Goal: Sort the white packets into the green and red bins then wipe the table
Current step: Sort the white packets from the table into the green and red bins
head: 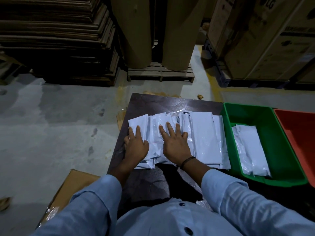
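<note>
Several white packets (202,133) lie spread in overlapping piles across a dark table (170,103). My left hand (135,144) rests flat on the leftmost packets, fingers straight. My right hand (175,142) lies flat on the middle pile with fingers spread. A green bin (279,150) stands at the table's right side and holds a few white packets (250,150). Beside it, at the frame's right edge, is a red bin (300,133), showing nothing inside in its visible part.
Flattened cardboard (75,186) lies on the grey floor to the left of the table. Beyond the table stand two big brown paper rolls (153,31) on a pallet, stacked cardboard sheets (56,40) at the left and large boxes (265,40) at the right.
</note>
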The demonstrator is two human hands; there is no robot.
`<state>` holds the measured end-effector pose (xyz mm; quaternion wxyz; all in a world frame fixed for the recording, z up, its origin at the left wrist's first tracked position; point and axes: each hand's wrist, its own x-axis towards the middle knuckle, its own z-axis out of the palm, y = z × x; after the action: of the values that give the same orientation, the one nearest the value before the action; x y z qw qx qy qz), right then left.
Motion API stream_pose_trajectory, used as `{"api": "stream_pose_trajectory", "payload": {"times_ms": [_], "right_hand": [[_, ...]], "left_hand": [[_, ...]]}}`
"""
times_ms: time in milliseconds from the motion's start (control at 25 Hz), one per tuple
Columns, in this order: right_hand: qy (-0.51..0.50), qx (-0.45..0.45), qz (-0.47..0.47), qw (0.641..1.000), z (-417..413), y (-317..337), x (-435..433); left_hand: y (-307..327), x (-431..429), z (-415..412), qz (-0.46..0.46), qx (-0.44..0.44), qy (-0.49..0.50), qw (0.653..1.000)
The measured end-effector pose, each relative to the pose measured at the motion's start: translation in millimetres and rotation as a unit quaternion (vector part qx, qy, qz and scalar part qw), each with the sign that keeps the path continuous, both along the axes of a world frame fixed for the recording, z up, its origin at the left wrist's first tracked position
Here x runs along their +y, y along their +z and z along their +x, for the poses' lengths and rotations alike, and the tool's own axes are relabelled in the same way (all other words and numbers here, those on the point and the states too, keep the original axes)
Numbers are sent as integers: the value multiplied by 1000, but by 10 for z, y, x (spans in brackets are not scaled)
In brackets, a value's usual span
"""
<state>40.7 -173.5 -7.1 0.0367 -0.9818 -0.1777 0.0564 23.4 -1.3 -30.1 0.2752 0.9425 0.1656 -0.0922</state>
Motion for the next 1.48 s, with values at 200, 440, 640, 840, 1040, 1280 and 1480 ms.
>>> {"api": "stream_pose_trajectory", "payload": {"times_ms": [200,440,640,840,1040,1280,1480], "right_hand": [[1,-21,15,1000,63,115,-51],[-11,-104,-9,995,235,356,-438],[-83,-148,-10,985,332,624,-1105],[-130,-177,-11,976,338,828,-1987],[-153,-179,19,972,210,856,-3051],[-162,-187,6,969,31,836,-4663],[-148,-142,-19,979,-61,672,-5633]], "left_hand": [[171,-67,58,-8,-27,9,1000],[440,-371,180,-12,-55,-37,998],[722,-1002,281,-21,-80,-88,993],[969,-1825,353,-31,-105,-120,987],[1084,-2876,296,-32,-114,-132,984],[1137,-4326,78,-43,-124,-123,984],[1181,-5204,-77,-46,-105,-119,986]]}}
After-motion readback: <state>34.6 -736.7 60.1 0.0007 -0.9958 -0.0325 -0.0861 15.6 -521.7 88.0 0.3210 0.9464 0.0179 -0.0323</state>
